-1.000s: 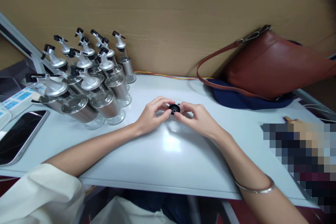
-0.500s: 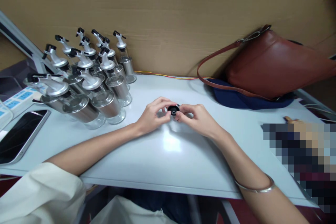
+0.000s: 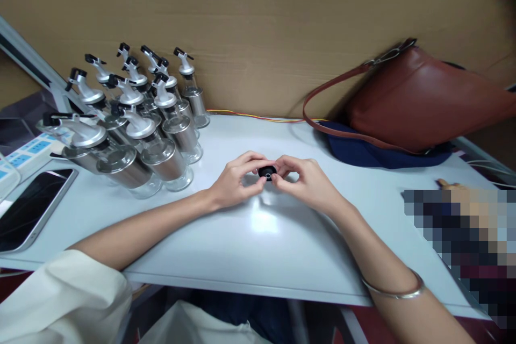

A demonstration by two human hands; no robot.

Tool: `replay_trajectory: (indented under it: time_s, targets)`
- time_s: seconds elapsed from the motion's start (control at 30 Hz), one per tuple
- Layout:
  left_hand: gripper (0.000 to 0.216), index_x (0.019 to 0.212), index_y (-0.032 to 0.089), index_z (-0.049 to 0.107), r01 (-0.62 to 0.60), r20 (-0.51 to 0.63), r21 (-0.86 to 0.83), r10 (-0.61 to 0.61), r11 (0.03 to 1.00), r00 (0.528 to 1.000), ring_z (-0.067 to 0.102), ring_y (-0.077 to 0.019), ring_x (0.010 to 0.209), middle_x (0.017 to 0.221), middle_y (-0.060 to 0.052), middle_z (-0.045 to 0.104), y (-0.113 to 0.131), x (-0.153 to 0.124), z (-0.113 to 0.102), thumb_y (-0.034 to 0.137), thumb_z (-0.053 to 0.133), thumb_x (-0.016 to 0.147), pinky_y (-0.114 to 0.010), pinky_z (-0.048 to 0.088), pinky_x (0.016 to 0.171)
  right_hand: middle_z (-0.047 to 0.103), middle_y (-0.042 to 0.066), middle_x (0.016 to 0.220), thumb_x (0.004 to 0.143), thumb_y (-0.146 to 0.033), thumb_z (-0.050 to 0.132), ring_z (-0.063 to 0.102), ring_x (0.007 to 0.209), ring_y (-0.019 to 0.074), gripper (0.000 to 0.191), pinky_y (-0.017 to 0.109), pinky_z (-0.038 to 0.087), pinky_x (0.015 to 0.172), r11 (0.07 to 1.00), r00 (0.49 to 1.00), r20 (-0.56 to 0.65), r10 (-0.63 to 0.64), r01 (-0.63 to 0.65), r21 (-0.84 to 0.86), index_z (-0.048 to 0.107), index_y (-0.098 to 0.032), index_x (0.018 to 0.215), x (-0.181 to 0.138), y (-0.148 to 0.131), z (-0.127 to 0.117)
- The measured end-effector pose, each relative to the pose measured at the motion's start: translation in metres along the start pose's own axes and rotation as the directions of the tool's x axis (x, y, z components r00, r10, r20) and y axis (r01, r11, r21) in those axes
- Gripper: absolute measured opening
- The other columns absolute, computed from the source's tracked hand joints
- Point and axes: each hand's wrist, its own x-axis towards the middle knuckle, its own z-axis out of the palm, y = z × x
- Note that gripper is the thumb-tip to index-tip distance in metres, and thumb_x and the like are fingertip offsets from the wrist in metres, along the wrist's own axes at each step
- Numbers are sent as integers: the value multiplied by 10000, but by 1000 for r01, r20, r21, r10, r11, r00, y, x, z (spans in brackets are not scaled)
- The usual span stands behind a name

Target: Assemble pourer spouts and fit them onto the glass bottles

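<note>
A small black round cap (image 3: 266, 172) with a hole in its middle is held between both hands just above the white table (image 3: 258, 247). My left hand (image 3: 234, 180) pinches it from the left with curled fingers. My right hand (image 3: 306, 183) pinches it from the right, thumb and forefinger on its rim. A silver bangle (image 3: 393, 287) sits on my right forearm.
Several steel-and-glass dispenser bottles (image 3: 161, 145) with silver lids and black spouts cluster at the back left. A phone (image 3: 30, 207) lies at the left edge beside a power strip (image 3: 24, 150). A brown leather bag (image 3: 419, 99) rests on dark blue cloth at the back right, against cardboard.
The cap has turned slightly between my fingers and both hands have closed in a little; their place above the table is almost the same.
</note>
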Motion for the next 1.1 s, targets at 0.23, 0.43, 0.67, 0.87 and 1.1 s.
replay_trajectory:
  time_s: [0.23, 0.43, 0.67, 0.87, 1.1]
  targets:
    - [274, 1094, 202, 553, 26, -107, -9, -27, 1000, 994, 651, -199, 1047, 1128, -92, 694, 2, 0, 1, 142, 612, 833, -328, 516, 819, 693, 35, 810, 790, -303, 588, 643, 728, 171, 170, 295, 526, 675, 992, 994, -83, -64, 72, 100, 550, -202, 923, 0, 5, 5]
    - [275, 1151, 219, 528, -93, -91, 99, 103, 991, 991, 634, -201, 1080, 1139, -88, 700, 1, -4, 0, 149, 586, 891, -383, 502, 920, 661, 32, 869, 766, -400, 705, 653, 751, 175, 287, 342, 598, 708, 968, 989, -114, -92, 115, 222, 515, -218, 881, 3, 7, 7]
    - [245, 1176, 193, 488, -288, 87, 338, 275, 896, 957, 595, -222, 1135, 1207, -132, 657, 15, 1, -11, 177, 504, 931, -394, 518, 927, 688, 51, 873, 844, -357, 620, 677, 768, 203, 206, 365, 581, 736, 979, 973, -131, -189, 197, 48, 551, -212, 974, 1, 9, 5]
    - [377, 1238, 320, 444, -296, -148, 650, 499, 700, 854, 587, -198, 1061, 1176, -42, 594, 57, -16, -85, 224, 559, 893, -368, 514, 907, 686, 107, 1105, 917, -373, 508, 684, 799, 213, 280, 298, 532, 546, 980, 969, -149, -195, 188, -59, 629, -230, 1125, -1, 4, -2]
    - [1134, 1458, 296, 92, 403, -561, 776, 241, 485, 792, 66, -423, 1488, 1569, -147, 139, 36, -77, -176, 527, 831, 629, -608, 85, 1212, 691, 118, 1057, 884, -364, 527, 685, 820, 224, 229, 320, 544, 592, 979, 953, -225, -204, 199, -45, 603, -208, 1033, 0, 1, 0]
